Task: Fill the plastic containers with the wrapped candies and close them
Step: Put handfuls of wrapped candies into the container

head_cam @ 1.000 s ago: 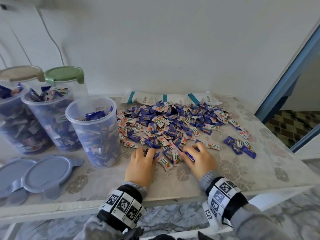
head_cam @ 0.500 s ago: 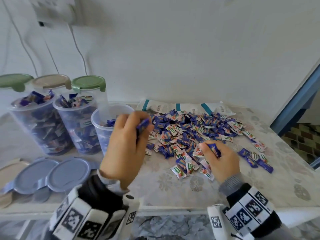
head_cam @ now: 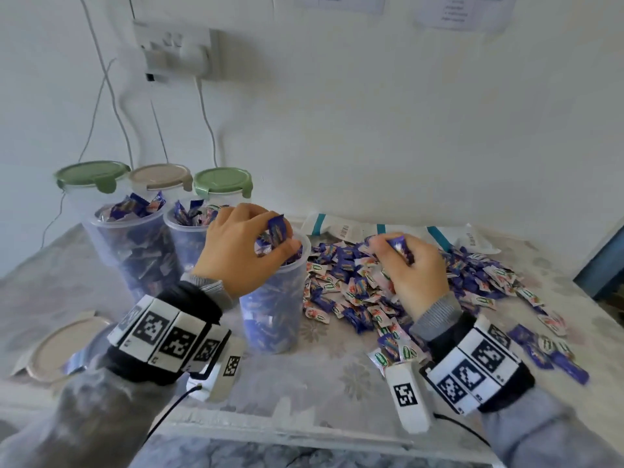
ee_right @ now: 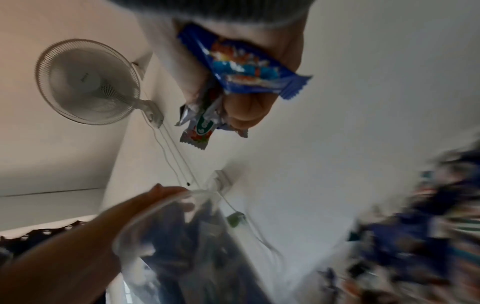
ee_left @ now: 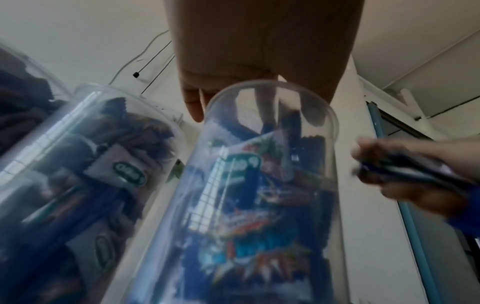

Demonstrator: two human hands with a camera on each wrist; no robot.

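Observation:
My left hand (head_cam: 279,236) hovers at the mouth of the nearest clear container (head_cam: 273,309), which is mostly full, and it grips a few blue wrapped candies (head_cam: 277,228). In the left wrist view its fingers (ee_left: 193,102) hang over the rim of that container (ee_left: 270,185). My right hand (head_cam: 393,251) is raised above the candy pile (head_cam: 472,282) and grips several candies (head_cam: 400,246). In the right wrist view the wrappers (ee_right: 246,67) stick out of the fist. Two more open containers (head_cam: 135,255) (head_cam: 185,241) stand full to the left.
Three lidded containers with green and beige lids (head_cam: 223,182) stand at the back left against the wall. Loose lids (head_cam: 64,346) lie at the front left. White bags (head_cam: 354,229) lie behind the pile. Cables hang from a wall socket (head_cam: 175,52). The table's front edge (head_cam: 270,430) is close.
Both hands left the pile with candies. The left hand rose and moved left to the nearest container's mouth. The right hand lifted off the table. The head view tilted up.

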